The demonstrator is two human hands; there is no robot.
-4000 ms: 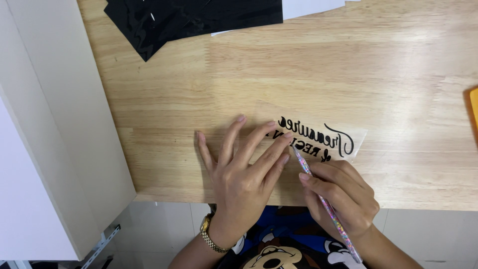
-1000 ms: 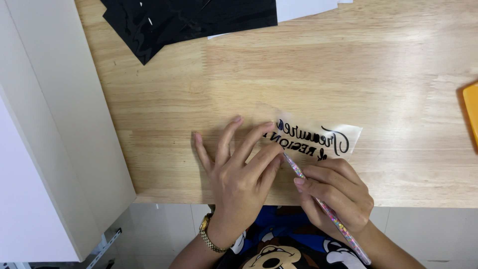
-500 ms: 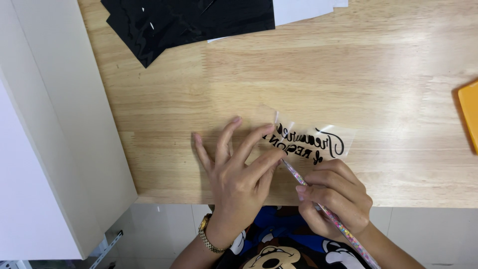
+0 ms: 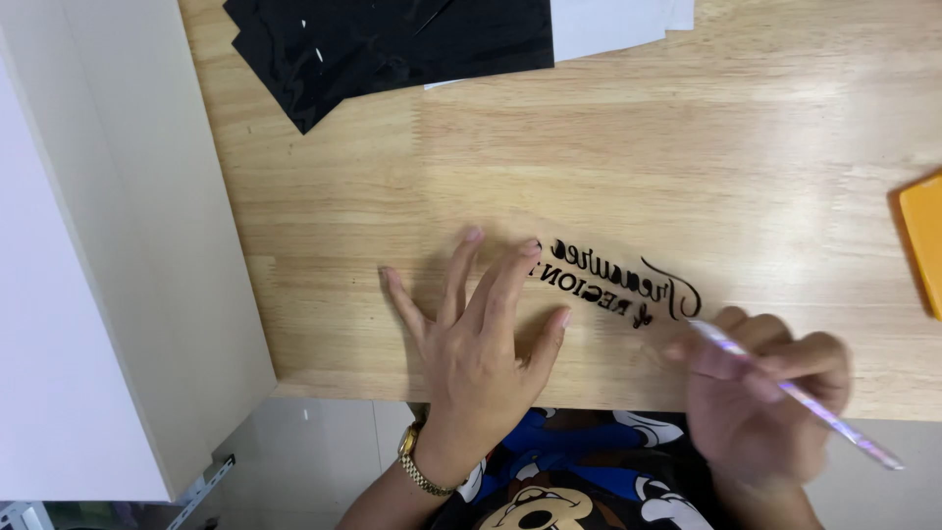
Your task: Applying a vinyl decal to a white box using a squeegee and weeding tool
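Observation:
A clear vinyl strip [image 4: 618, 283] with black mirrored lettering lies on the wooden table [image 4: 608, 157] near its front edge. My left hand [image 4: 478, 334] presses flat on the strip's left end, fingers spread. My right hand [image 4: 760, 397] is at the strip's right end, gripping a thin patterned pen-like tool [image 4: 795, 395]; its tip points toward the last letters. The right hand is blurred by motion.
Black vinyl sheets [image 4: 383, 44] lie at the table's far left, with white paper [image 4: 618, 22] under them. An orange object [image 4: 924, 240] sits at the right edge. A white cabinet side [image 4: 118, 255] stands to the left of the table.
My right hand has shifted with the tool from the strip's middle toward its right end. My left hand stays pressed on the left end. The view has drifted slightly.

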